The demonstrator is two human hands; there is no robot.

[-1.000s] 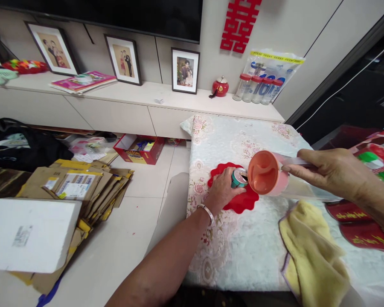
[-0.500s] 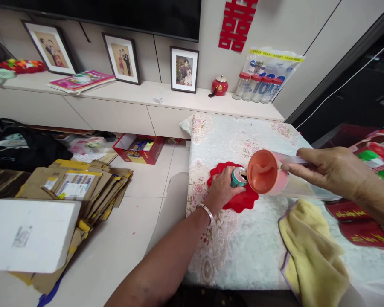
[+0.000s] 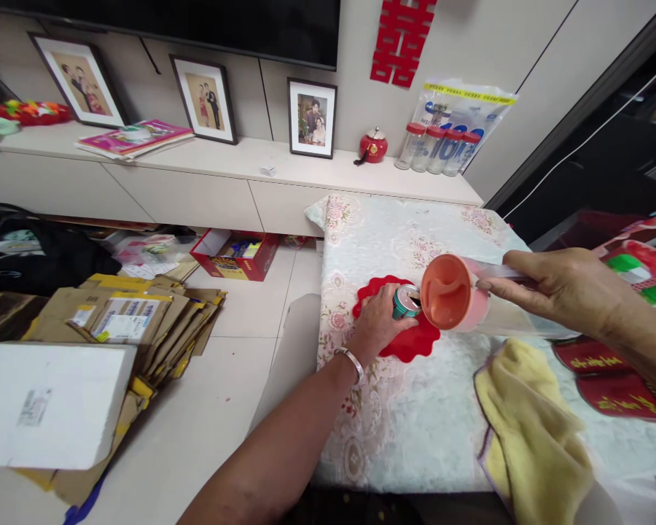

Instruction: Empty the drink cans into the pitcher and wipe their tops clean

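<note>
My left hand (image 3: 376,324) is wrapped around a small green can (image 3: 406,302) with an opened silver top, tilted a little toward the right. Under the can and hand lies a red scalloped mat or plate (image 3: 414,345). My right hand (image 3: 555,281) grips the handle of a clear pitcher with a pink-orange rim (image 3: 464,299), tipped nearly onto its side. The pitcher's mouth faces left, close beside the can's opening. Whether any liquid runs between them, I cannot tell. A yellow cloth (image 3: 530,430) lies below the pitcher.
A floral tablecloth (image 3: 415,437) covers the table. Red cans (image 3: 615,394) lie at its right side. Behind it, a white cabinet (image 3: 197,193) carries picture frames, a red pot (image 3: 373,146) and red-lidded jars (image 3: 436,149). Flattened cardboard (image 3: 158,321) and a white foam box (image 3: 49,401) are at the left.
The view has shifted very slightly. Both hands, the can and the pitcher keep practically the same positions and tilt.
</note>
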